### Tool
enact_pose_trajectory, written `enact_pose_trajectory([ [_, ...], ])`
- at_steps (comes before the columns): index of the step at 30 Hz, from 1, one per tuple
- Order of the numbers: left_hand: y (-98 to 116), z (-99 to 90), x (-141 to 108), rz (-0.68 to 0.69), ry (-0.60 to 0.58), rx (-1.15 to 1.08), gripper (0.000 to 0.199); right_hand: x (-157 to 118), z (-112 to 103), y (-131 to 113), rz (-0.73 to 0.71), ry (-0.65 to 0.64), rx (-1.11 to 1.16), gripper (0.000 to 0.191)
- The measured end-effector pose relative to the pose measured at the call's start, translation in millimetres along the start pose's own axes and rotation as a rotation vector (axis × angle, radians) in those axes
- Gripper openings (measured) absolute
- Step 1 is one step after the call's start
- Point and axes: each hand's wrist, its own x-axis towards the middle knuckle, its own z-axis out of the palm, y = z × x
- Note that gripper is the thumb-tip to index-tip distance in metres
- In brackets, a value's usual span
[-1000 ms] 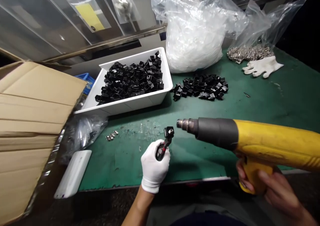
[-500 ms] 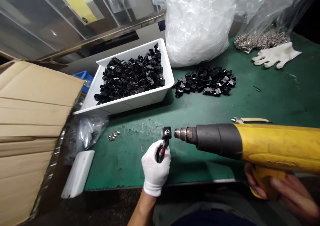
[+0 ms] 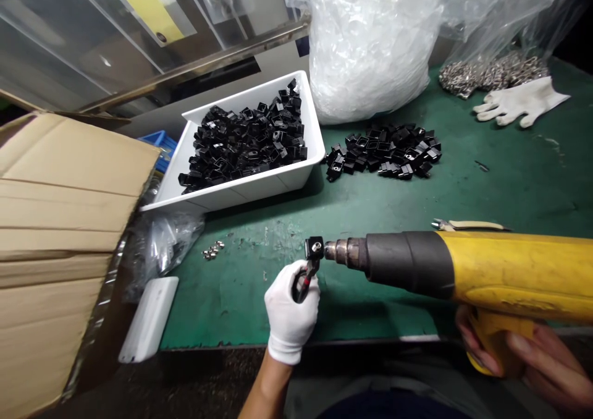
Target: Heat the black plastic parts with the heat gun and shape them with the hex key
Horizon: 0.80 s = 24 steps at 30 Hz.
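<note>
R hand (image 3: 544,352) wrapped round heat gun (image 3: 514,274) grip. L hand (image 3: 291,311), gloved, clenched on pliers (image 3: 306,284); blk part (image 3: 314,247) at tips, now nearer nozzle (image 3: 345,251) than before. Yel. label (image 3: 152,12) at rear, text illeg.

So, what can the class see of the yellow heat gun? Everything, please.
The heat gun has a yellow, plastic-looking body, a dark grey collar and a stepped, stained metal nozzle. Held roughly level above the green tabletop, it points left, its tip right beside a small black block; whether they touch is unclear. The bare right hand grips its handle. Its rear runs out of view.
</note>
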Motion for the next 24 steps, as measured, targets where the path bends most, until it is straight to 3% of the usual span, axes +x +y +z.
enact_pose_trajectory([
  [4, -0.2, -0.1, 0.5, 0.008, -0.002, 0.000, 0.018, 1.3, -7.7, 3.7, 0.019, 0.011, 0.002, 0.046],
  [8, -0.3, -0.2, 0.4, 0.011, -0.005, -0.012, 0.018, 3.2, -7.8, 3.7, 0.000, -0.082, -0.005, 0.047],
  [14, 0.3, -0.1, 0.6, 0.023, 0.000, 0.001, 0.018, 4.1, -5.0, 2.5, -0.005, -0.050, 0.009, 0.046],
  [24, 3.1, -0.7, 1.9, 0.042, -0.002, -0.011, 0.017, 9.1, -15.8, 12.2, -0.008, -0.130, -0.008, 0.049],
])
